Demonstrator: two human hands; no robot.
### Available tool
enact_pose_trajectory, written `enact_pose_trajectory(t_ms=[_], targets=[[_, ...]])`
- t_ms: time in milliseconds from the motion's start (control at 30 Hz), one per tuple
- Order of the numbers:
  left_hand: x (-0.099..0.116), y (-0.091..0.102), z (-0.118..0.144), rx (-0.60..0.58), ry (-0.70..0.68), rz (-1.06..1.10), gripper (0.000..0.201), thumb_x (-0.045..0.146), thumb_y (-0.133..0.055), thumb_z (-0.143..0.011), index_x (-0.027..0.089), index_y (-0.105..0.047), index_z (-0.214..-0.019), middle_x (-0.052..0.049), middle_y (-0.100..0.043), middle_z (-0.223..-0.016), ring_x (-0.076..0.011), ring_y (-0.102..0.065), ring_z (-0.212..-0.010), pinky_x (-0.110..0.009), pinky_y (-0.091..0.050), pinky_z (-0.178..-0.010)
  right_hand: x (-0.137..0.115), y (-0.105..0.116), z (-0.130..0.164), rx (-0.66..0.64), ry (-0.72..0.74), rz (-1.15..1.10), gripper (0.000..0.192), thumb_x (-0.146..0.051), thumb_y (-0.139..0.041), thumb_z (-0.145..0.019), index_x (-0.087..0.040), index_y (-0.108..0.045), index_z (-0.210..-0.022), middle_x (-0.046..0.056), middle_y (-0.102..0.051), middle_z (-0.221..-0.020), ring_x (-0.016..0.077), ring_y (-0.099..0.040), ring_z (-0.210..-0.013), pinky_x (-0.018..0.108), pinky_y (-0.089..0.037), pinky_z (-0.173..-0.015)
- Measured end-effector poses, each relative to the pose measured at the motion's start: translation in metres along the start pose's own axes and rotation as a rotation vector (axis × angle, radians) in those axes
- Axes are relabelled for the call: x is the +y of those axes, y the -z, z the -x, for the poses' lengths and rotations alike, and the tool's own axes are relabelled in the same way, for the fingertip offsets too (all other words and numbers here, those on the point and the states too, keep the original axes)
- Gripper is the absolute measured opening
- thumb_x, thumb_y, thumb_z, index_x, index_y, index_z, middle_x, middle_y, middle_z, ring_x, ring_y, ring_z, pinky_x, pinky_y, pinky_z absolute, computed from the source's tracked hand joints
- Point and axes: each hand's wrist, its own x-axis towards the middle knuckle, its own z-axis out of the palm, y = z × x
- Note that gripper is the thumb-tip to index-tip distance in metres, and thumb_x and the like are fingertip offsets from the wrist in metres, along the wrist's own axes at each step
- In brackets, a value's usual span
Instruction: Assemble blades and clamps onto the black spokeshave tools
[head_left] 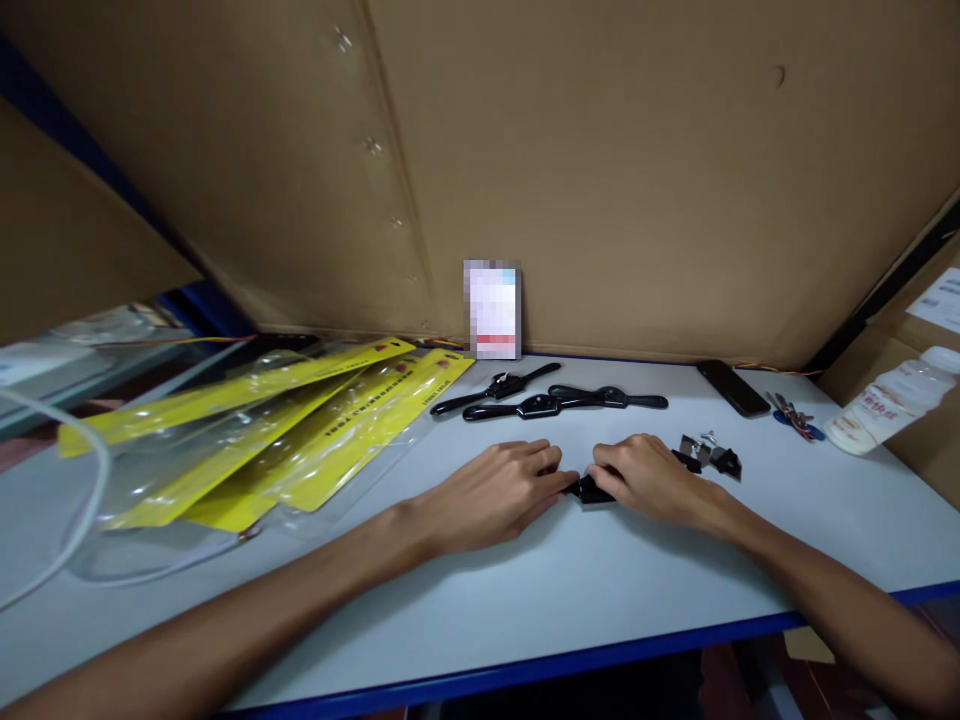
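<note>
Pale bench [525,590] with a blue front edge, walled behind by brown cardboard. Nearest along it, two bare forearms reaching in from the near edge, meeting about mid-bench. Left hand [491,492] lying palm down, fingers half curled, fingertips touching a small black tool [592,490]. Right hand [649,478] cupped over the other end of that tool, fingers bent around it; firm grip or mere rest, cannot tell. Most of the tool hidden under both hands, only a dark middle part showing between them.

Just right of the black tool, a few loose metal blades and clips [709,455], apart from the hands. Beyond the black tool, three more black handled tools [555,400] lying untouched in a loose row. Left of the black tool, a fan of yellow blister packs [300,430], seemingly empty, so packing looks hardly begun. Farther right of the black tool, a dark phone [733,388], keys [795,418] and a white bottle [892,400]. Farthest back, a blurred card [492,310] leaning on the cardboard.
</note>
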Motion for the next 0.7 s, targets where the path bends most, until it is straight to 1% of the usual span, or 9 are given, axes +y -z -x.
enact_pose_trajectory(t_ms=[100,167,267,300,367,433,500,567,700], targets=[[0.000,0.000,0.000,0.018,0.003,0.009,0.029,0.021,-0.042,-0.104,0.017,-0.068,-0.116,-0.007,-0.061,-0.088,-0.0203,-0.059,-0.078,-0.033,-0.050,-0.066,0.002,0.003,-0.001,0.021,-0.054,-0.080,0.036,-0.026,-0.054,-0.098,-0.019,-0.055,-0.063,-0.004,-0.041,-0.055,0.0113,-0.029,-0.053,0.030,-0.020,-0.057],[0.000,0.000,0.000,0.022,0.000,0.017,0.029,0.022,-0.042,-0.105,0.017,-0.068,-0.116,-0.007,-0.061,-0.088,-0.0197,-0.059,-0.077,-0.032,-0.049,-0.066,0.005,0.011,0.000,0.051,-0.062,-0.148,0.034,-0.028,-0.056,-0.098,-0.019,-0.058,-0.066,-0.005,-0.043,-0.055,0.0110,-0.033,-0.053,0.029,-0.022,-0.057],[0.000,0.000,0.000,0.019,-0.006,0.022,0.027,0.022,-0.043,-0.104,0.017,-0.068,-0.114,-0.007,-0.061,-0.088,-0.0198,-0.059,-0.077,-0.033,-0.049,-0.066,0.010,0.027,0.004,0.066,0.005,-0.263,0.013,-0.027,-0.060,-0.095,-0.019,-0.070,-0.089,-0.007,-0.047,-0.057,0.0108,-0.041,-0.055,0.026,-0.028,-0.059],[-0.001,0.000,0.000,0.020,-0.008,0.021,0.027,0.022,-0.043,-0.104,0.017,-0.068,-0.114,-0.007,-0.061,-0.088,-0.0199,-0.059,-0.077,-0.033,-0.049,-0.066,0.011,0.032,0.005,0.052,0.028,-0.285,0.012,-0.025,-0.062,-0.093,-0.020,-0.071,-0.099,-0.007,-0.048,-0.058,0.0108,-0.042,-0.055,0.025,-0.029,-0.059],[-0.001,0.000,0.001,0.024,-0.008,0.020,0.026,0.021,-0.044,-0.104,0.017,-0.068,-0.113,-0.007,-0.061,-0.088,-0.0201,-0.059,-0.078,-0.033,-0.049,-0.067,0.013,0.038,0.007,0.000,0.054,-0.284,0.024,-0.023,-0.065,-0.091,-0.021,-0.071,-0.115,-0.007,-0.050,-0.061,0.0110,-0.044,-0.056,0.025,-0.031,-0.061],[-0.001,0.000,0.000,0.026,-0.006,0.017,0.026,0.021,-0.044,-0.104,0.017,-0.068,-0.113,-0.007,-0.061,-0.088,-0.0200,-0.059,-0.077,-0.033,-0.048,-0.066,0.014,0.037,0.008,-0.059,0.063,-0.245,0.031,-0.022,-0.069,-0.090,-0.024,-0.071,-0.120,-0.006,-0.055,-0.065,0.0114,-0.046,-0.058,0.025,-0.031,-0.062],[-0.001,-0.001,0.000,0.016,-0.002,0.011,0.026,0.021,-0.044,-0.104,0.017,-0.067,-0.114,-0.007,-0.061,-0.089,-0.0203,-0.059,-0.078,-0.033,-0.048,-0.066,0.014,0.031,0.007,-0.090,0.066,-0.186,0.024,-0.021,-0.070,-0.090,-0.025,-0.073,-0.114,-0.005,-0.058,-0.066,0.0119,-0.047,-0.059,0.026,-0.030,-0.062],[0.000,0.000,0.000,-0.005,0.003,0.004,0.026,0.021,-0.044,-0.104,0.017,-0.067,-0.115,-0.007,-0.062,-0.089,-0.0209,-0.059,-0.079,-0.033,-0.048,-0.067,0.012,0.021,0.005,-0.071,0.054,-0.113,0.008,-0.023,-0.068,-0.092,-0.022,-0.073,-0.097,-0.004,-0.057,-0.065,0.0124,-0.045,-0.059,0.027,-0.027,-0.060],[0.000,0.000,0.000,-0.036,0.012,-0.004,0.025,0.021,-0.045,-0.104,0.018,-0.066,-0.116,-0.007,-0.061,-0.090,-0.0215,-0.060,-0.081,-0.034,-0.049,-0.068,0.003,0.003,0.002,-0.026,0.005,-0.032,0.025,-0.023,-0.061,-0.096,-0.018,-0.064,-0.072,-0.004,-0.045,-0.056,0.0113,-0.031,-0.053,0.030,-0.019,-0.057]])
